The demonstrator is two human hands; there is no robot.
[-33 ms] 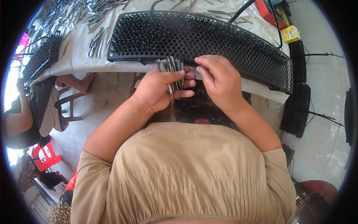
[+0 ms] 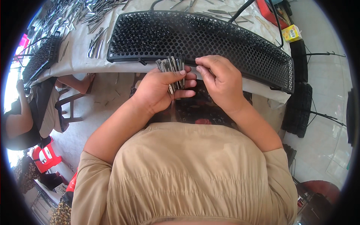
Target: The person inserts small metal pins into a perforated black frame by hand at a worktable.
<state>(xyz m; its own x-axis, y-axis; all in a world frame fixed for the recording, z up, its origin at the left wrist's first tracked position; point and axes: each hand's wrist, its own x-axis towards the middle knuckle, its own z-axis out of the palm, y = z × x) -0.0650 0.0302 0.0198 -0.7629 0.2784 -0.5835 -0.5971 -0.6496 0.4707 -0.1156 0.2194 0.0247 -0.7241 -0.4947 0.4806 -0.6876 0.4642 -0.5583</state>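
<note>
Metal blades (image 2: 171, 67), a fanned bundle of thin silvery strips, sit clamped in the left hand (image 2: 159, 90) just off the table's near edge, tips touching the front rim of the long black perforated tray (image 2: 225, 41). Right hand (image 2: 221, 80) curls beside the bundle, fingertips (image 2: 200, 69) pinched near the blades; whether they grip one cannot be told. Loose strips (image 2: 93, 41) lie scattered at the table's far left corner.

Loose grey metal strips (image 2: 95, 39) lying on white-covered table (image 2: 80, 48); small yellow cardboard box (image 2: 291, 33) sitting far right; red plastic stool (image 2: 44, 156) standing left.
</note>
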